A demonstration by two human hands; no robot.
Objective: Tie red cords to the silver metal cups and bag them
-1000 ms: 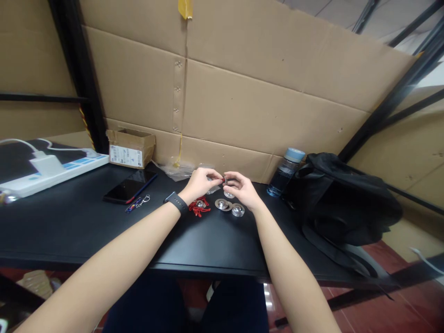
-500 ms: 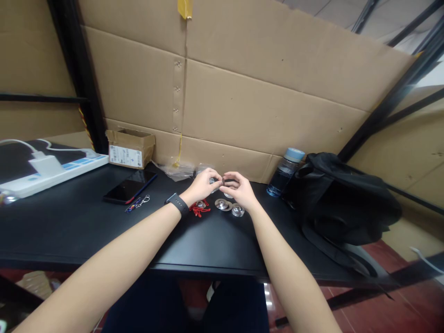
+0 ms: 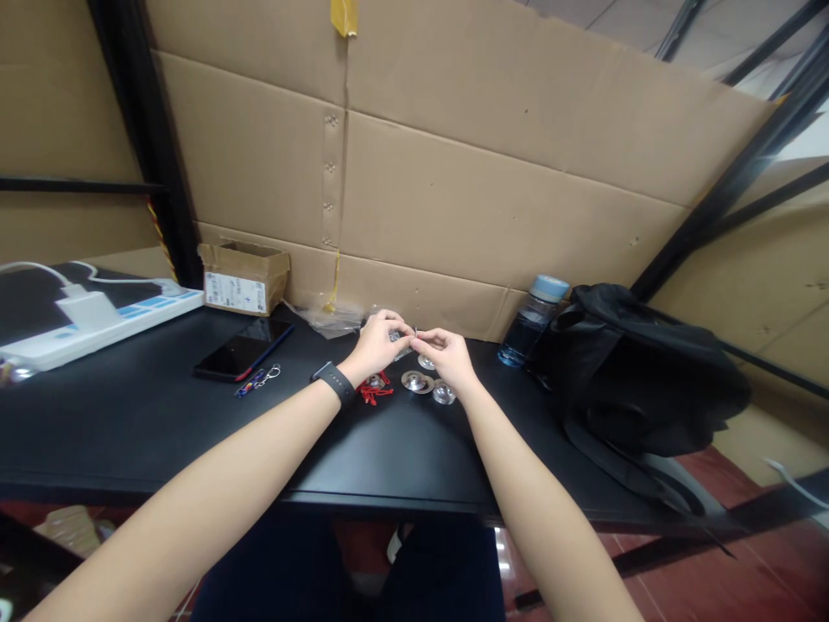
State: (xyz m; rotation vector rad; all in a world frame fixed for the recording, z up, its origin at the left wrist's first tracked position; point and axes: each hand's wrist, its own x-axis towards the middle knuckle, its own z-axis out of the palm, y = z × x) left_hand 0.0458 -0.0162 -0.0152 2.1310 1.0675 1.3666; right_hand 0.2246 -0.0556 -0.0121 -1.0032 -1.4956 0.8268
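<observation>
My left hand (image 3: 377, 344) and my right hand (image 3: 446, 354) meet above the black table (image 3: 129, 415), fingers pinched together on a small metal part (image 3: 414, 335) between them. A black watch (image 3: 332, 383) is on my left wrist. Just below my hands lie shiny round metal discs (image 3: 418, 382) and a second domed one (image 3: 444, 394). A bunch of red cord pieces (image 3: 371, 393) lies under my left hand. What exactly the fingers grip is too small to name.
A black phone (image 3: 239, 349) and a small keyring (image 3: 257, 380) lie to the left. A small cardboard box (image 3: 243, 276), a white power strip (image 3: 84, 318), crumpled clear plastic (image 3: 327, 318), a blue-capped bottle (image 3: 534, 321) and a black bag (image 3: 641, 371) stand along the cardboard wall.
Both hands have stayed pinched together at the same spot, shifting only slightly lower and closer; the small part between the fingertips has turned a little.
</observation>
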